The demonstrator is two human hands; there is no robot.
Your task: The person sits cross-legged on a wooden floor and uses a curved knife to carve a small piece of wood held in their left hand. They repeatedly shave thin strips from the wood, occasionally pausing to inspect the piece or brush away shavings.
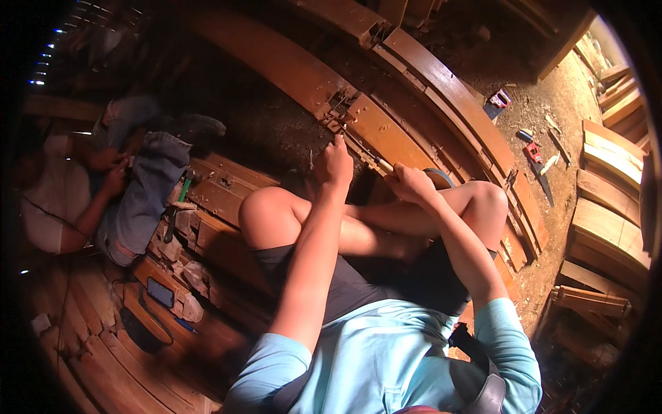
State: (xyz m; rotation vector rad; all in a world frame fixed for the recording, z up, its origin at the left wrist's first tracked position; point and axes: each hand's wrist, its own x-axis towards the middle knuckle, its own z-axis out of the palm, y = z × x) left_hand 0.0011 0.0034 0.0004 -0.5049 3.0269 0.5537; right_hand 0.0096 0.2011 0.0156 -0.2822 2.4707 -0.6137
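In my right hand is a slim tool with a pale wooden handle, which looks like a chisel; its thin shaft points up and left along the beam. My left hand is closed with the thumb on top, beside the cut notch in a curved brown wooden beam. What its fingers hold is hidden. A narrow wooden strip lies between my two hands. Close to my right wrist shows part of a round, dark-rimmed thing.
Another curved beam runs beyond. Red-handled saws lie on the floor at right, near stacked planks. At left sits another person, near a green-handled hammer and a phone on wood.
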